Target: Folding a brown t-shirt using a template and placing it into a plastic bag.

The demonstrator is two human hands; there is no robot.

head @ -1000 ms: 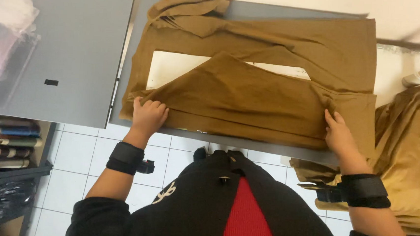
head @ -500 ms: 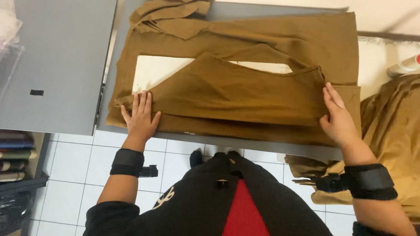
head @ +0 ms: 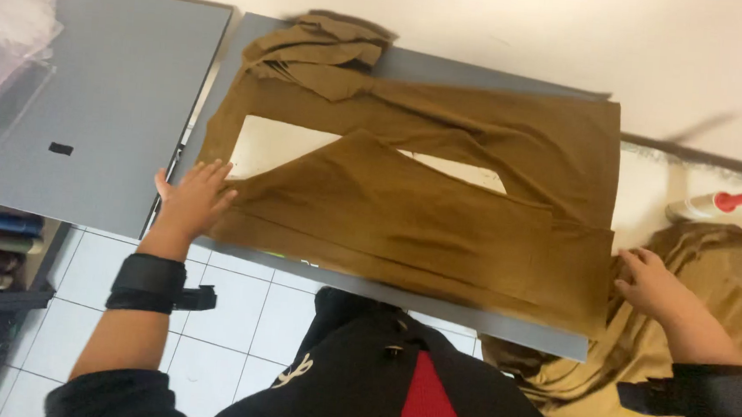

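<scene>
From the head camera we've got the brown garment (head: 423,203) spread flat on the grey counter (head: 116,121), its long side running left to right in front of us. Our left hand (head: 193,196) lies open, fingers spread, pressing its near left corner. Our right hand (head: 649,280) sits loosely curled just off its right edge, holding nothing, touching the tan cloth pile (head: 731,286) beside it.

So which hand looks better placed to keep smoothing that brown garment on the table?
Probably the left hand: it lies flat with fingers spread on the near left edge of the brown garment. The right hand sits just off its right edge, by the heap of brown cloth.
</scene>
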